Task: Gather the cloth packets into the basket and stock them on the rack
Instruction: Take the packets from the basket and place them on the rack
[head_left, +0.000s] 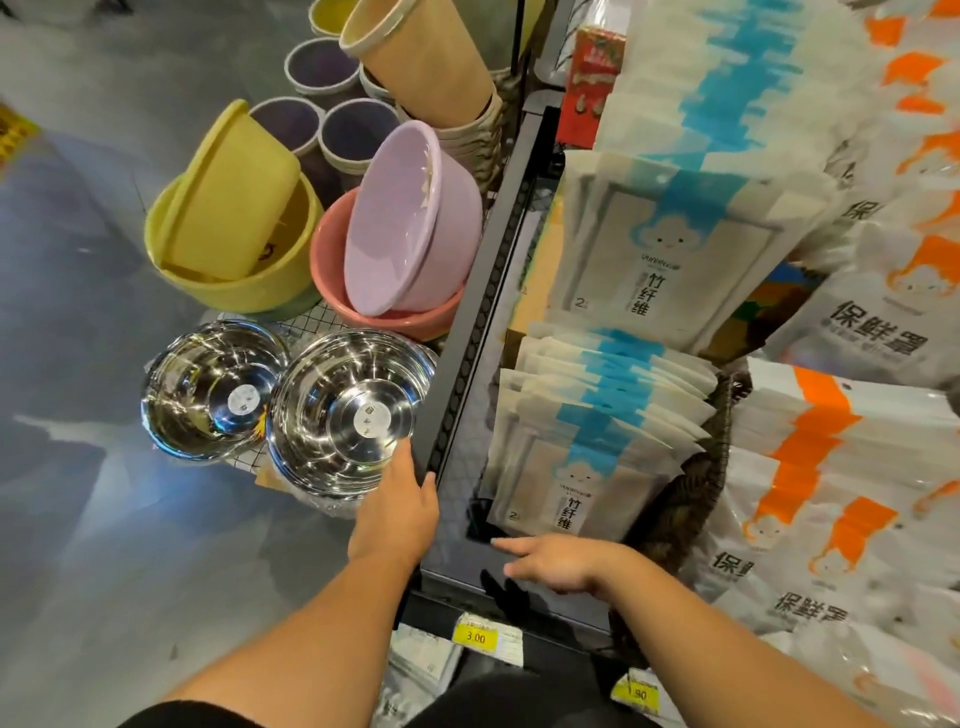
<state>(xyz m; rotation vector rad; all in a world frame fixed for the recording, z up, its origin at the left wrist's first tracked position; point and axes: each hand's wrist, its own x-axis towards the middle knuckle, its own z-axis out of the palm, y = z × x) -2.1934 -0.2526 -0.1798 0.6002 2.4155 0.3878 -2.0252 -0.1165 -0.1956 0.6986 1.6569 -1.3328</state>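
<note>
Left hand (400, 512) rests open on the black metal rack's edge (467, 364); right hand (558, 564) reaches out flat and empty, just beneath the blue-striped cream cloth packets (587, 457).

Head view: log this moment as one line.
left hand at rack frame beside steel bowl, fingers hidden | right hand open, empty, below blue-striped packets | packets stacked in wicker basket

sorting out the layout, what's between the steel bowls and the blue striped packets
The rack's black perforated rail, then a strip of bare shelf, seen in the head view.
</note>
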